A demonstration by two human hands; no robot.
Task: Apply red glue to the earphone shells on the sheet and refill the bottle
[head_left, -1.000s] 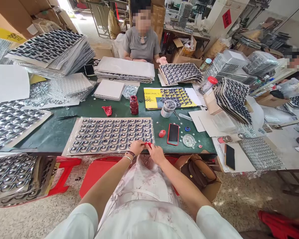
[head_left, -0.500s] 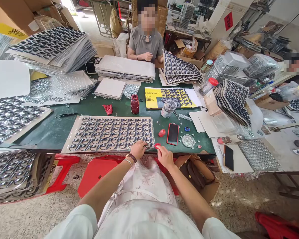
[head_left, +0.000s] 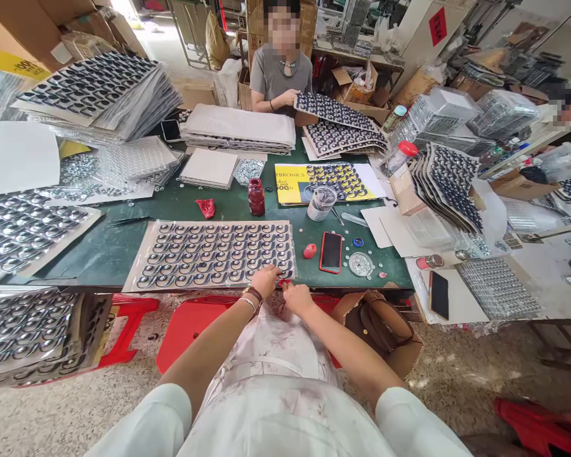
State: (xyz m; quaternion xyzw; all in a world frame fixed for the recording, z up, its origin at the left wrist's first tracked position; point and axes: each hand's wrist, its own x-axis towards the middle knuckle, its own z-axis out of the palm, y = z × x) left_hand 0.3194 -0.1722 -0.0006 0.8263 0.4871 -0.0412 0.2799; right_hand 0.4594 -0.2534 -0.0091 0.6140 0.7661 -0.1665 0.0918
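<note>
A card sheet [head_left: 145, 251] with rows of black, curved pieces, each with a shiny round centre, lies before me at the green table's front edge. My left hand [head_left: 265, 282] is at the sheet's lower right corner, fingertips pinched together; whatever they hold is hidden. Close beside it, my right hand [head_left: 297, 298] has its fingers closed on a small red piece [head_left: 283, 282], mostly covered by them. The two hands' fingertips nearly meet. A pinkish-red lump [head_left: 309, 251] and a red-edged phone [head_left: 330, 252] lie to the right.
Behind the sheet stand a dark red jar [head_left: 255, 197] and a clear tub [head_left: 321, 203]; crumpled red material [head_left: 205, 208] lies near them. A round dish [head_left: 360, 265] sits at right. Across the table, a person [head_left: 280, 76] holds a patterned sheet [head_left: 337, 114]. A red stool [head_left: 190, 324] is below.
My right hand has moved left with the red piece, up to my left hand. My left hand stays at the sheet's corner. The person opposite has lifted a patterned sheet's edge.
</note>
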